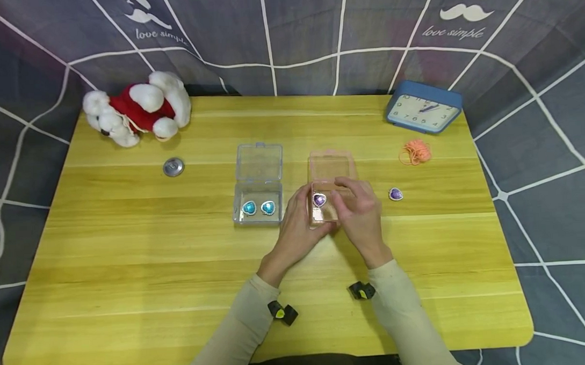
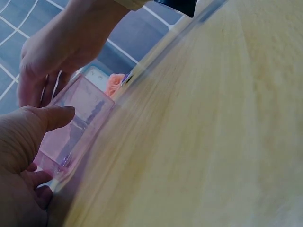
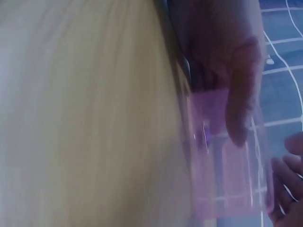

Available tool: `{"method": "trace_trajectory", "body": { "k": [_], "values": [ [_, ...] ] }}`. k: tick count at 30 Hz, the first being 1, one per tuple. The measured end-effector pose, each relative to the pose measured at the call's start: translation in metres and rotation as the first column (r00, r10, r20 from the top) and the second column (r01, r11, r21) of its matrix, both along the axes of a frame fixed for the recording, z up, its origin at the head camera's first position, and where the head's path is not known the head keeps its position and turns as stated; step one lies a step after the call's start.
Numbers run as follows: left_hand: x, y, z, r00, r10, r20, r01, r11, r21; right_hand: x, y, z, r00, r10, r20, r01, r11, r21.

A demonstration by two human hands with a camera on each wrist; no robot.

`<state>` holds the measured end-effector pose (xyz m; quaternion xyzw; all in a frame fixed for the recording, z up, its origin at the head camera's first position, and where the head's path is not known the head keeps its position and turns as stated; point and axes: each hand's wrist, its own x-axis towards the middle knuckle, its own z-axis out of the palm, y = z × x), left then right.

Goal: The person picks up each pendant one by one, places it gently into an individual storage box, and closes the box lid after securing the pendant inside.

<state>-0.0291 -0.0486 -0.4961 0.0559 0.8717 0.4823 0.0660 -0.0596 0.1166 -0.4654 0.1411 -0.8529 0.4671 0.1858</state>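
Note:
My left hand (image 1: 299, 225) grips a see-through pink box (image 1: 326, 216) at its left side, thumb along the front wall. The box's lid (image 1: 331, 165) stands raised at the back. Inside, at the left, lies a purple heart-shaped gem (image 1: 319, 200) with a pale border. Over the box's right part is my right hand (image 1: 362, 215), thumb and forefinger apart with nothing visible between them. In the right wrist view its fingers (image 3: 286, 182) appear beside the box's edge, loosely bent. A second purple heart-shaped gem (image 1: 395, 194) lies on the table, right of that hand.
Left of the pink box stands a clear bluish box (image 1: 259, 222) with its lid up and two blue gems inside. A round metal disc (image 1: 173, 167), a white plush toy (image 1: 149, 104) in red, orange yarn (image 1: 417, 152) and a blue clock (image 1: 424, 107) are on the wooden table (image 1: 156, 294).

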Motion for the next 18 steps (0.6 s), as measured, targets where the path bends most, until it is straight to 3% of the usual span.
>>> {"method": "trace_trajectory", "body": {
  "k": [5,12,18],
  "values": [
    [0.001,0.000,-0.001,1.000,0.001,-0.006,-0.001,1.000,0.016,-0.003,0.021,-0.005,0.993,-0.110,-0.035,0.110,0.994,-0.021],
    [0.000,-0.001,-0.001,1.000,-0.005,-0.013,0.006,1.000,0.026,-0.001,0.062,-0.015,0.970,-0.224,0.093,0.228,0.973,-0.031],
    [0.000,-0.001,-0.001,1.000,-0.012,-0.021,0.012,1.000,0.018,0.001,0.091,-0.024,0.926,-0.330,0.182,0.333,0.943,0.014]
  ]
}}
